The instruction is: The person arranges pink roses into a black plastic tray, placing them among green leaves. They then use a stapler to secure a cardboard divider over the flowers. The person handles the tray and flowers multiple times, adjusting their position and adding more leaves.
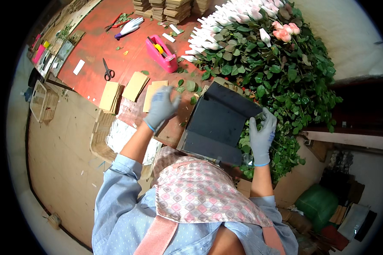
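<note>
My left hand, in a grey glove, is over the near end of a stack of cardboard sheets. Its thumb stands apart from the fingers, and nothing shows between them. To the right, my right hand, gloved alike, is beside the right edge of a black-lined wooden tray. Its thumb and fingers are spread, with a fingertip at the tray's upper right corner; whether it touches is unclear. Two more cardboard stacks lie left of my left hand. The black lining has folded-up flaps and holds no flowers.
Pink roses and leafy stems with white-netted heads are heaped at the right. A pink tape dispenser, scissors, a white glove and red-handled shears lie on the red table. A plastic basket stands below its near edge.
</note>
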